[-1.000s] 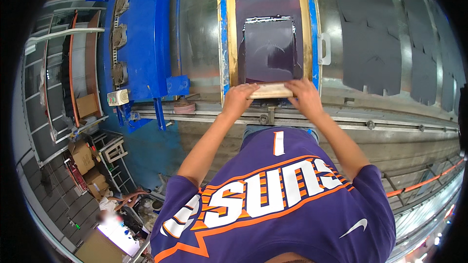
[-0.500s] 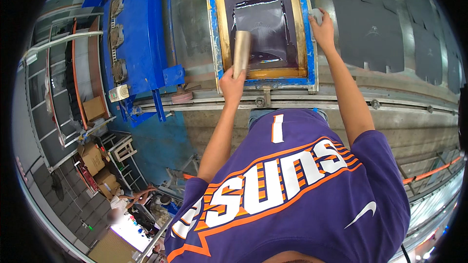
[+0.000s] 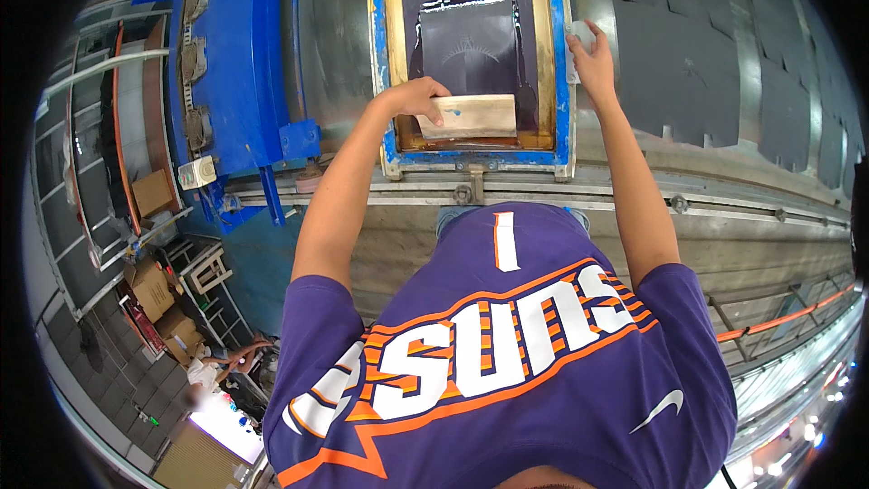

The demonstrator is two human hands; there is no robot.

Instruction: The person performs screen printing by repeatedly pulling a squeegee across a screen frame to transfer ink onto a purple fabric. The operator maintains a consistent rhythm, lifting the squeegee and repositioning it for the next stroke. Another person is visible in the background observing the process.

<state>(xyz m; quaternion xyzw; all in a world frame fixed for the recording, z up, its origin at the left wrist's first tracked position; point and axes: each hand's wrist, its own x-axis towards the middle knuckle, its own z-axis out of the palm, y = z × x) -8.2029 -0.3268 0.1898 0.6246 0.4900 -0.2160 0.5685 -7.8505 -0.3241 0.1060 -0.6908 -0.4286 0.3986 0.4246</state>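
Note:
A screen-printing frame (image 3: pixel 384 118) with blue-taped wooden sides lies in front of me. Dark wet ink surrounds a smoother rectangle with a pale arched design on its mesh (image 3: pixel 466 45). My left hand (image 3: pixel 415 100) grips the left end of a wooden squeegee (image 3: pixel 480 118), which sits crosswise at the near end of the mesh. Its blade edge is hidden from view. At the frame's right side, my right hand (image 3: pixel 595 63) has its fingers closed around a pale grey piece (image 3: pixel 577 34) whose kind I cannot make out.
Dark grey fabric pieces (image 3: pixel 670 54) lie on the long table to the right, some with small pale prints. A metal rail (image 3: pixel 634 195) runs along the table's near edge. Blue machinery (image 3: pixel 240 54) stands left. Another person (image 3: pixel 208 371) works at the lower left.
The squeegee has turned from pointing lengthwise to lying crosswise at the near end of the mesh, my left hand moving to its left end. My right hand stays at the frame's right side.

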